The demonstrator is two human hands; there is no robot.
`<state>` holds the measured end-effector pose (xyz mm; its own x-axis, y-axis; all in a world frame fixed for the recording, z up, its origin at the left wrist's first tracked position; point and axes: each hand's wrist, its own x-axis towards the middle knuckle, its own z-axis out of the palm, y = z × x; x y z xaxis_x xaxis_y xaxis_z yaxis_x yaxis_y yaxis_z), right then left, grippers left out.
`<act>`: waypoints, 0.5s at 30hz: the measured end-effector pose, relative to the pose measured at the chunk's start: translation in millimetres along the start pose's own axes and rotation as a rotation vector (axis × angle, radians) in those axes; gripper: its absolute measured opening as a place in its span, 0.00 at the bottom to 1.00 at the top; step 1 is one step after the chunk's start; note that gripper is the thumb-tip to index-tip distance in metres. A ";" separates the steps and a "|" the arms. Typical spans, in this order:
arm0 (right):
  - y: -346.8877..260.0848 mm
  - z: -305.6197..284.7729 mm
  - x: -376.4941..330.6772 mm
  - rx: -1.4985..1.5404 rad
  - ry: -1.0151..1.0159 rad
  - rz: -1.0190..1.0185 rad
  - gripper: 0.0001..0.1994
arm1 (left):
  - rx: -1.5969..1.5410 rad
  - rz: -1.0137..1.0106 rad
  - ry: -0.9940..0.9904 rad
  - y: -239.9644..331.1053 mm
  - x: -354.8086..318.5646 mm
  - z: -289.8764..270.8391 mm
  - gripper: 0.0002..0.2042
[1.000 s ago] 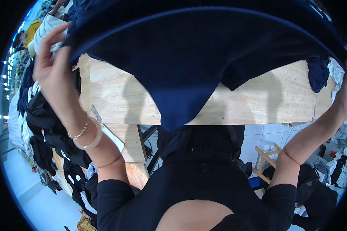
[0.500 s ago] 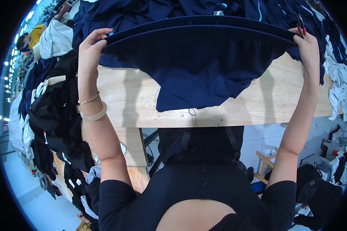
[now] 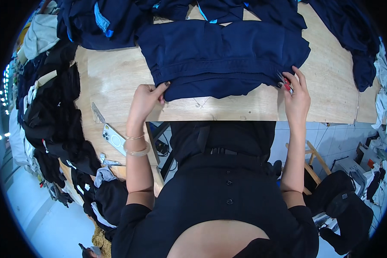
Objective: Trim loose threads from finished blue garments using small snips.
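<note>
Left hand [image 3: 148,99]: thumb and fingers pinched together on the near left corner of a dark navy cloth garment [image 3: 219,45] with a gathered waistband [image 3: 210,68].
Right hand [image 3: 296,99]: fingers partly curled around small red-handled metal snips [image 3: 287,86], at the garment's near right side; whether the fingertips also grip cloth cannot be told, as fingers and snips overlap.
Garment position: lying across the pale wooden tabletop [image 3: 331,99], close to its front edge, waistband running between the hands.
Garment change: half a second earlier it hung stretched between raised hands; it has since been lowered onto the wood.
Waistband access: judged now supported, with its right end within the snips' reach.
Garment label: none readable.
Other print: dark characters on a grey box-shaped item [image 3: 346,168] at right.
</note>
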<state>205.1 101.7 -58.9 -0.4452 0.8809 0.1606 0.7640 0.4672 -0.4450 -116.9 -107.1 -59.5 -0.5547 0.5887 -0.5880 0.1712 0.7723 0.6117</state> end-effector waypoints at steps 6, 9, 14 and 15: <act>-36.9 2.3 1.3 0.206 0.054 -0.340 0.25 | -0.321 0.236 -0.643 39.6 -32.4 14.2 0.15; -65.9 20.7 5.3 0.144 -0.083 -0.263 0.26 | -0.751 0.152 -0.711 53.8 -34.3 63.3 0.18; -61.3 36.7 16.3 0.331 0.146 -0.275 0.19 | -1.211 0.013 -0.597 77.0 -31.1 115.1 0.17; -67.2 28.6 15.2 0.426 0.161 -0.241 0.16 | -1.346 -0.028 -0.536 85.5 -31.6 116.4 0.15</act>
<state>133.6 81.5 -51.7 -0.4817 0.7683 0.4216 0.3758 0.6157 -0.6926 10.1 -31.9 -50.3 -0.1279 0.8275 -0.5468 -0.8822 0.1570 0.4440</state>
